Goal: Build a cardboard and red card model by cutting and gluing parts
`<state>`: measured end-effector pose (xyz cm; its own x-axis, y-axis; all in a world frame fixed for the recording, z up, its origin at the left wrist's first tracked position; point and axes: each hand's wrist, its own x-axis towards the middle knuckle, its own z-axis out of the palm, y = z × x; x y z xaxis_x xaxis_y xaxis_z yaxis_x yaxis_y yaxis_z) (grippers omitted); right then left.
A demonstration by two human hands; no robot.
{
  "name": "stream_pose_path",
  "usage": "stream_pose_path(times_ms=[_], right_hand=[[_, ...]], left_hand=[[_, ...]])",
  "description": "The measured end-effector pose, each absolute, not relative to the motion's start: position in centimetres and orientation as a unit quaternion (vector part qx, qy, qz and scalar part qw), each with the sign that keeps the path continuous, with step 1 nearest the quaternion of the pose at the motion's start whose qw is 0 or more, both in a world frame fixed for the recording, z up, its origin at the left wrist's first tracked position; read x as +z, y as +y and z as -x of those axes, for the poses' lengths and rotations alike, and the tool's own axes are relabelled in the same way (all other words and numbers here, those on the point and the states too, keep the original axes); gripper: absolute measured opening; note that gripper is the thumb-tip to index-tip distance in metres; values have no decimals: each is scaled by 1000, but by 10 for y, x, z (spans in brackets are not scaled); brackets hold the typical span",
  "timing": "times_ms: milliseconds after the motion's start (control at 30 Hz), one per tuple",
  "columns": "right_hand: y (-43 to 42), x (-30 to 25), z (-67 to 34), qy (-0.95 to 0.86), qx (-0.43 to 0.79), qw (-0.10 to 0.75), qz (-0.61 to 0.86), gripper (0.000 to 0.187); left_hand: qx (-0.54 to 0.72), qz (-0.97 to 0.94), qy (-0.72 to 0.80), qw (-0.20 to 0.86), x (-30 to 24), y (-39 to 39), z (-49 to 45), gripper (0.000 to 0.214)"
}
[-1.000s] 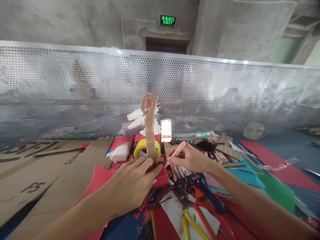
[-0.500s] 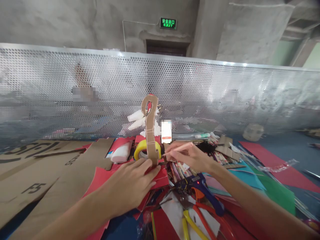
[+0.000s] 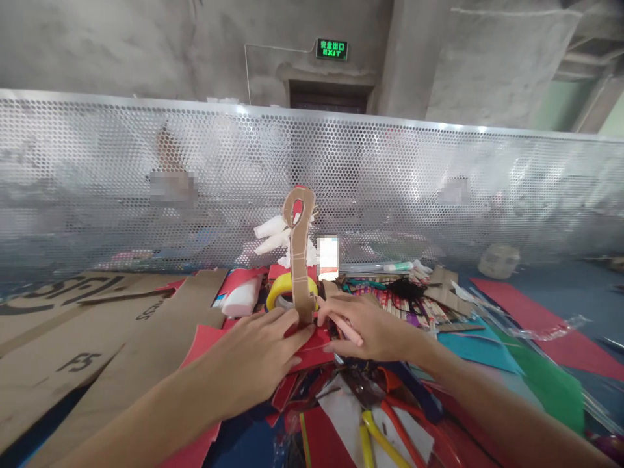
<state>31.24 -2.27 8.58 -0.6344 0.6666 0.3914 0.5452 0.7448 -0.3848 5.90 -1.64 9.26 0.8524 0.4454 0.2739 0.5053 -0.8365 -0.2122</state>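
Observation:
A tall brown cardboard cutout (image 3: 299, 257) with a looped top and pale lines drawn across it stands in the middle. My left hand (image 3: 260, 348) presses its fingers at the cutout's lower end, over red card (image 3: 312, 354). My right hand (image 3: 363, 325) is closed around a slim pink pen-like tool (image 3: 348, 330), close to the cutout's lower right edge. Where its tip meets the cardboard I cannot make out. Just behind the cutout is a roll of yellow tape (image 3: 277, 289). White, feather-like paper pieces (image 3: 273, 234) show behind the upper part.
Yellow-handled (image 3: 385, 442) and red-handled tools lie in front on white paper. Flat cardboard (image 3: 160, 364) covers the left. Blue (image 3: 480, 351) and green sheets (image 3: 556, 370) lie at right. A lit phone (image 3: 328, 257) stands before the perforated metal screen (image 3: 219, 169).
My right hand has come down and closer to me, and the pink tool's rear end has swung from pointing up right to down right. My left hand stays at the cutout's base.

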Motion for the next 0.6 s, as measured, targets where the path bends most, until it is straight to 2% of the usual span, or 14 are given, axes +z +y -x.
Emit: stream_pose_path(times_ms=[133,333,600], right_hand=[[-20,84,-313,-909,93,258,313,13],[-19,84,-315,-916,73,241,313,9],[-19,84,-317,-920,48,220,320,8]], left_hand=[[-75,954,-262,127,99,-18,-56,46],[-66,959,-256,106,105,-15,-46,60],[-52,949,-305,54,136,-12,-19,49]])
